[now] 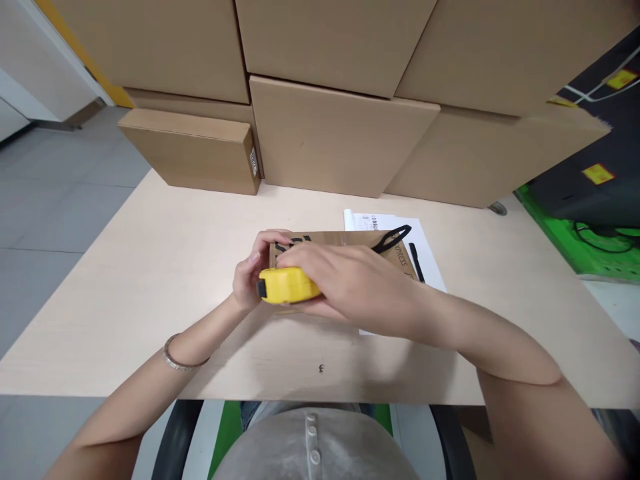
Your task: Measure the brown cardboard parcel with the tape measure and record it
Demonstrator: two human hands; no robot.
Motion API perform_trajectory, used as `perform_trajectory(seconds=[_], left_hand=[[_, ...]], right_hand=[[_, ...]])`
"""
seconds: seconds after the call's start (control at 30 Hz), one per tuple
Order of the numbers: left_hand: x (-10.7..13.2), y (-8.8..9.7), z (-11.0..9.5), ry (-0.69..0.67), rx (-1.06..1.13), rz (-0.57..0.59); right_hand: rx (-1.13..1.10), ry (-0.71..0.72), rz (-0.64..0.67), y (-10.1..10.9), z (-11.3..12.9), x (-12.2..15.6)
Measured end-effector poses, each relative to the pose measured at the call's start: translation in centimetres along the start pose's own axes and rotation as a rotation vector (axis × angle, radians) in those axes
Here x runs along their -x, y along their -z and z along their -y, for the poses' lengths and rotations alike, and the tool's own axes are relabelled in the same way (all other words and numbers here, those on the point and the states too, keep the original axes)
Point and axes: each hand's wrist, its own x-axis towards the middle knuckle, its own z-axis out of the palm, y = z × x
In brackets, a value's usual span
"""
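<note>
Standing at the back left of the pale table (125, 300), a flat carton (187, 153) rests on a long edge, a label on its right end. Nearer, a bracelet (173, 362) circles the wrist of the left hand (247, 273). That hand grasps the left end of a printed cardboard box (330, 238), fingers over the top edge. The box lies at the middle of the table, dark lettering on its upper face. Just right of the left hand is a yellow tape measure (290, 285), its black tip pointing left; whether it touches the box I cannot tell. Behind, large cardboard panels (345, 140) stand in two rows. The right hand (357, 283) is wrapped round the tape measure, thumb side partly hidden, and covers much of the box. Beyond its wrist, a black strap (385, 244) loops over the box's far edge. A black pen (417, 261) lies beside the box on white paper (434, 267), which reaches under it. Far right, dark equipment (570, 180) bearing yellow labels stands by a green surface (555, 243).
</note>
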Motion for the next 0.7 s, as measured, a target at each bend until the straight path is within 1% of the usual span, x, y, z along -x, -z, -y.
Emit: perform_trajectory(seconds=[0.03,0.07,0.1,0.17,0.2,0.23,0.3,0.33,0.4,0.47,0.53,0.57,0.63,0.7], left_hand=[[0.2,0.5,-0.2,-0.005,-0.023,0.037],[0.3,1.2,-0.5,-0.009,-0.047,0.089],[0.6,1.9,-0.9,-0.014,-0.076,0.152],[1.1,3.5,-1.9,-0.052,-0.173,0.283],[1.4,4.2,-2.5,-0.078,-0.248,0.349],[1.7,4.8,-3.1,-0.115,-0.329,0.416],[2.2,5.5,-4.1,-0.165,-0.481,0.525],[2.4,5.5,-4.5,-0.196,-0.534,0.555],[2.7,4.8,-5.1,-0.274,-0.602,0.559],[3.1,3.3,-5.4,-0.371,-0.650,0.523],[3.7,1.3,-5.7,-0.475,-0.709,0.481],[4.1,0.2,-5.8,-0.500,-0.748,0.463],[5.2,-1.8,-6.0,-0.533,-0.801,0.466],[6.3,-3.1,-6.1,-0.527,-0.851,0.466]], right_hand=[[-0.050,-0.047,-0.066,0.2,0.0,1.0],[-0.098,-0.116,-0.179,0.4,-0.3,2.3],[-0.152,-0.203,-0.317,0.6,-0.9,3.8],[-0.245,-0.417,-0.666,0.9,-2.7,7.0],[-0.319,-0.506,-0.814,0.9,-3.9,8.4],[-0.437,-0.599,-0.862,0.7,-5.0,9.6],[-0.656,-0.723,-0.846,0.2,-6.9,11.1],[-0.750,-0.761,-0.814,-0.2,-7.6,11.3],[-0.873,-0.783,-0.772,-0.9,-8.6,10.7],[-0.935,-0.741,-0.776,-1.2,-9.2,9.3],[-0.970,-0.667,-0.807,-1.2,-9.6,7.6],[-0.987,-0.633,-0.822,-1.2,-9.8,6.9],[-1.020,-0.593,-0.822,-1.2,-10.3,5.8],[-1.030,-0.590,-0.786,-1.4,-10.9,5.4]])
